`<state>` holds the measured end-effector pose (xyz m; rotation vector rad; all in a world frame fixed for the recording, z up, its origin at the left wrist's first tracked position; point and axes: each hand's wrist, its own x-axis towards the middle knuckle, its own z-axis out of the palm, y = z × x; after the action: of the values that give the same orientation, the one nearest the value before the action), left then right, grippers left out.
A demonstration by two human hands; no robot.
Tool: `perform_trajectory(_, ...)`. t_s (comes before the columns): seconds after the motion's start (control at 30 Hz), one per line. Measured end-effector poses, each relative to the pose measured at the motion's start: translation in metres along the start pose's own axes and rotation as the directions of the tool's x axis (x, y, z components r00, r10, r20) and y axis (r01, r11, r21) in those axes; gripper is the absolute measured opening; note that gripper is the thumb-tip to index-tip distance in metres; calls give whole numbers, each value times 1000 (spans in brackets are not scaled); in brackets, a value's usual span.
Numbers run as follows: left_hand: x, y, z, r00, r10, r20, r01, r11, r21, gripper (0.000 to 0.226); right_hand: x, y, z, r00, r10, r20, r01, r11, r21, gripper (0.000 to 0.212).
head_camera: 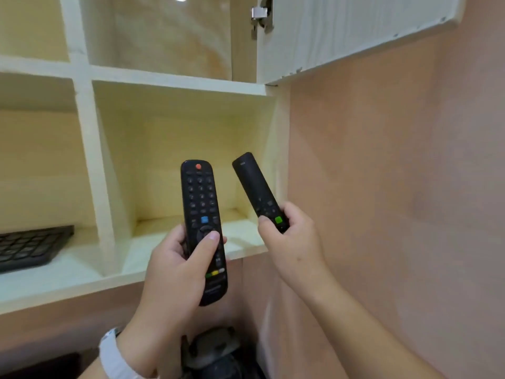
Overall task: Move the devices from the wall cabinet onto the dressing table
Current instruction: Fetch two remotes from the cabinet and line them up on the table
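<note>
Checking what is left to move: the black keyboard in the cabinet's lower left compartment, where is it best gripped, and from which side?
Probably its right end, approached from the open front. The keyboard lies flat on the shelf with that end in view near the divider, its left end out of frame; a thin slab suits a thumb-over, fingers-under grip.

bare forearms, white wristband (114, 356) on left

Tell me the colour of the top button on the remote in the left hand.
Orange-red, a round button at the top of the larger black remote. It shows in the head view, the only one.
</note>
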<state>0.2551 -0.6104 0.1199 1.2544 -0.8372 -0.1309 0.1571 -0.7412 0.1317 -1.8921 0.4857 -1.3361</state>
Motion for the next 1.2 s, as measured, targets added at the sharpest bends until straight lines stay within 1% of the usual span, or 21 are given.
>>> perform_trajectory(0.17, -6, -24, -15, 984, -85, 156, 96, 994, -59, 8, -36, 14, 22, 988, 139, -63, -139, 990, 14, 11)
perform_trajectory(0.3, -14, -44, -34, 952, -159, 263, 204, 967, -152, 8, -63, 18, 42, 963, 217, -157, -228, 972, -52, 9)
perform_trajectory(0.4, -22, -60, -47, 911, -186, 368, 266, 947, -182, 8, -90, 20, 50, 934, 278, -226, -309, 944, -113, 10)
perform_trajectory(0.5, -35, -82, -55, 856, -216, 469, 346, 914, -211, 8, -122, 25, 52, 893, 316, -320, -390, 898, -205, 20)
perform_trajectory(0.57, -47, -95, -55, 807, -243, 539, 407, 890, -207, 10, -145, 27, 50, 856, 345, -386, -462, 845, -270, 20)
perform_trajectory(0.7, -72, -111, -48, 699, -272, 661, 503, 845, -184, 13, -192, 21, 39, 766, 396, -507, -599, 726, -339, 4)
perform_trajectory(0.77, -88, -112, -39, 647, -287, 707, 556, 812, -179, 14, -216, 14, 29, 722, 404, -561, -646, 683, -340, 4)
perform_trajectory(0.87, -119, -108, -23, 545, -286, 788, 607, 783, -135, 14, -256, 0, 7, 653, 367, -662, -707, 609, -360, 8)
perform_trajectory(0.93, -143, -104, -15, 472, -280, 836, 634, 767, -101, 13, -285, -11, -9, 582, 343, -738, -752, 572, -328, 9)
perform_trajectory(1.03, -181, -96, -8, 369, -270, 890, 657, 753, -44, 12, -329, -31, -29, 470, 327, -820, -801, 548, -241, 13)
perform_trajectory(1.2, -251, -64, -4, 225, -200, 954, 638, 770, 11, 12, -407, -82, -51, 338, 276, -900, -840, 519, -156, 17)
